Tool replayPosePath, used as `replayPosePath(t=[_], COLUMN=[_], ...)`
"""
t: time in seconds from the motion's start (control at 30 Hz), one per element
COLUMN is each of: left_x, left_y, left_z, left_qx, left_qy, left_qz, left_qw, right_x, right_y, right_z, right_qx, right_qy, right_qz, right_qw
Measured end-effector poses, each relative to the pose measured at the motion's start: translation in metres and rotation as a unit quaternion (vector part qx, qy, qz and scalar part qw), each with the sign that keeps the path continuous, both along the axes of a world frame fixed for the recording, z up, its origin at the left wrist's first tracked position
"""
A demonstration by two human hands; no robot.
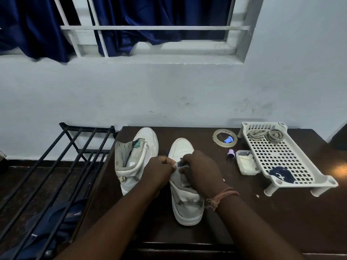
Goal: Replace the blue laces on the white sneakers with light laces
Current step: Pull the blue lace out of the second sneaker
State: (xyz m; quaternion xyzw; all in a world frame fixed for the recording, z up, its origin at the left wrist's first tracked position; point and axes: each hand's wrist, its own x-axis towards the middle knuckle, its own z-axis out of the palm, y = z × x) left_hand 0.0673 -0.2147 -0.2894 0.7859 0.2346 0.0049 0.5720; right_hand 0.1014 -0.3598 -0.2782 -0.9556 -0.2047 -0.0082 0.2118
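My left hand [159,170] and right hand [199,169] pinch the blue lace [179,164] on the right sneaker [185,184]. The other sneaker [135,158] stands beside it on the desk [244,212].

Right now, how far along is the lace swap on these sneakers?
Done: the left sneaker shows no lace, and a blue lace bundle lies in the white tray. In hand: both hands, left hand and right hand, work at the right sneaker, where a bit of blue lace shows. Left: finishing that, then threading the light laces, coiled in the tray.
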Motion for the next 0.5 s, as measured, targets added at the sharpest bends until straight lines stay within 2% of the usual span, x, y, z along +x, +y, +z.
replayPosePath(t=[0.17,0.37,0.5], left_x=[-0.001,-0.001,0.000], left_y=[0.001,0.002,0.003], left_z=[0.003,0.003,0.000], left_qx=[0.020,0.011,0.016], left_qy=[0.000,0.003,-0.005], left_qz=[-0.012,-0.014,-0.016], left_qw=[1.000,1.000,1.000], right_x=[0.001,0.001,0.000], right_y=[0.006,-0.004,0.002], right_z=[-0.001,0.011,0.006], right_qx=[-0.026,0.041,-0.043], right_qy=[-0.014,-0.057,-0.124], right_qz=[0.014,-0.128,-0.040], right_qw=[0.999,0.989,0.991])
